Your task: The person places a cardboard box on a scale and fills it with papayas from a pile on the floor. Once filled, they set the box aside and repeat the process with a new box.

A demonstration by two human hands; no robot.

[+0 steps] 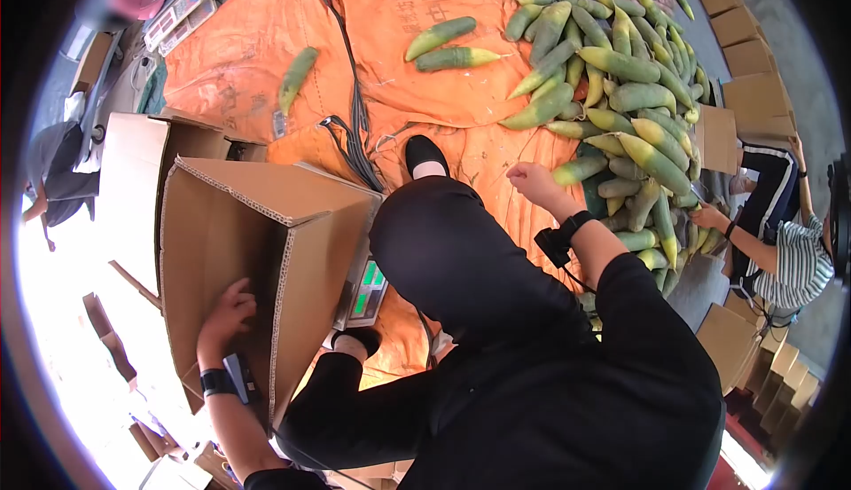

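Many radishes (pixel 625 65), none visibly boxed
Left hand (pixel 229 314) open inside carton (pixel 319 277); right hand's (pixel 537 185) grip, near radishes, unclear.

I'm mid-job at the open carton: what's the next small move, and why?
I'd probably ease the right hand over to the nearest green radish at the pile's edge and close the grip around it. That hand looks empty and is already beside the pile, while the left hand is inside the carton, whose top is open.
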